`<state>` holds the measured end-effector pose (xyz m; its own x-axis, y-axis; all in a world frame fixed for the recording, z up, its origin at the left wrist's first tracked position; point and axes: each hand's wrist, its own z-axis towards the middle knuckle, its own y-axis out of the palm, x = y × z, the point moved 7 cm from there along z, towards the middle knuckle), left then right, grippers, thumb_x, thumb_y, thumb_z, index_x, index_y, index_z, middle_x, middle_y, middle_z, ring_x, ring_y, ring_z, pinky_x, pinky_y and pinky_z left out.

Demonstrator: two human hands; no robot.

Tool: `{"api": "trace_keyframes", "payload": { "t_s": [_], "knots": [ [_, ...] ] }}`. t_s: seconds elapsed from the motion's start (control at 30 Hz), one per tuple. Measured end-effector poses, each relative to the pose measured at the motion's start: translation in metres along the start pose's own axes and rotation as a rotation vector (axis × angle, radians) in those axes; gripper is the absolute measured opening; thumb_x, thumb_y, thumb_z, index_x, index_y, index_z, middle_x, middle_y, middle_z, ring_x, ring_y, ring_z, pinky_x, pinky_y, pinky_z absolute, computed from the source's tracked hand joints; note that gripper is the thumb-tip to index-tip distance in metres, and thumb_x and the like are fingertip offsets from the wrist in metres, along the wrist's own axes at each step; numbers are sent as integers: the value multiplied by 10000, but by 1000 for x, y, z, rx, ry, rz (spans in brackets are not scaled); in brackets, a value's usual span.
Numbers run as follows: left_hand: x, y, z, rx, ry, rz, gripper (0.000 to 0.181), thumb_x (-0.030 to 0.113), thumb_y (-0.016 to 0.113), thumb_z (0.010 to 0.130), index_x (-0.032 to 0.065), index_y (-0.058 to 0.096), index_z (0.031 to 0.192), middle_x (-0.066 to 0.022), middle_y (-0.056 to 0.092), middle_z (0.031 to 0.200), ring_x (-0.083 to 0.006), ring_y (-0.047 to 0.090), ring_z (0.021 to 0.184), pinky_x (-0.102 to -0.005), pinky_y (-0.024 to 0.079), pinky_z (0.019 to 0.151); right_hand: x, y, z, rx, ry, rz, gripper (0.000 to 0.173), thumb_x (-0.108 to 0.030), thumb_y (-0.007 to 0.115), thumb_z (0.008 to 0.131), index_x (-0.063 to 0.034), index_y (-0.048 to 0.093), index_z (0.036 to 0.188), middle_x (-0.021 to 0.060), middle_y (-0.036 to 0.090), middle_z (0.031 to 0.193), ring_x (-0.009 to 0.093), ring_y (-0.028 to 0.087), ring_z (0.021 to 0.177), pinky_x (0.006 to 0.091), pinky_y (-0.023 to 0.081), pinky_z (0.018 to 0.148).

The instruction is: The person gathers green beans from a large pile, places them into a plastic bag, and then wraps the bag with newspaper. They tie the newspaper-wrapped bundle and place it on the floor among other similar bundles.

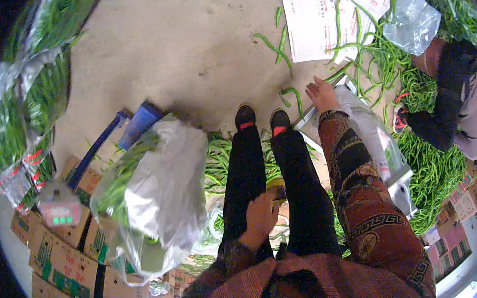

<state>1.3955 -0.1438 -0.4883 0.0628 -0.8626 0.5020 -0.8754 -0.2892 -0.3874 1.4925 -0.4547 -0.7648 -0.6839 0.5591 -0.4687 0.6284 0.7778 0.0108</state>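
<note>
My right hand (323, 94) is stretched forward with its fingers apart and nothing in its grasp. It hovers by the corner of a metal-edged frame (310, 116), which is partly covered by a pale plastic bag (353, 112). A long green pepper (339, 72) lies right beside its fingers, and a curled green pepper (293, 94) is on the floor to its left. My left hand (260, 216) rests at my thigh (242, 183). Its fingers point inward and are partly hidden, so whether it holds anything is unclear.
At left stand a plastic bag of green peppers (166, 182), a weighing scale with a blue post (96, 149) and stacked cartons (67, 269). Printed sheets (307, 17) lie ahead. A crouching person (462, 97) is at right, beside a large pepper heap (431, 178).
</note>
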Motion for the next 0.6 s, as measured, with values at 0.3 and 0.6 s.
{"api": "trace_keyframes", "payload": {
  "t_s": [0.3, 0.6],
  "knots": [
    [-3, 18, 19, -132, -137, -289, 280, 245, 600, 855, 70, 602, 1074, -115, 624, 969, -313, 584, 906, -433, 428, 764, 25, 28, 155, 203, 221, 381, 434, -382, 618, 893, -100, 492, 1197, 114, 527, 981, 243, 538, 873, 442, 496, 771],
    [8, 20, 32, -141, -132, -342, 271, 214, 611, 849, 82, 594, 1086, -100, 623, 947, -287, 597, 900, -411, 434, 740, -26, -51, 190, 465, -275, -909, 444, -344, 733, 742, 5, 633, 999, 146, 676, 895, 243, 645, 819, 360, 493, 742]
  ]
}}
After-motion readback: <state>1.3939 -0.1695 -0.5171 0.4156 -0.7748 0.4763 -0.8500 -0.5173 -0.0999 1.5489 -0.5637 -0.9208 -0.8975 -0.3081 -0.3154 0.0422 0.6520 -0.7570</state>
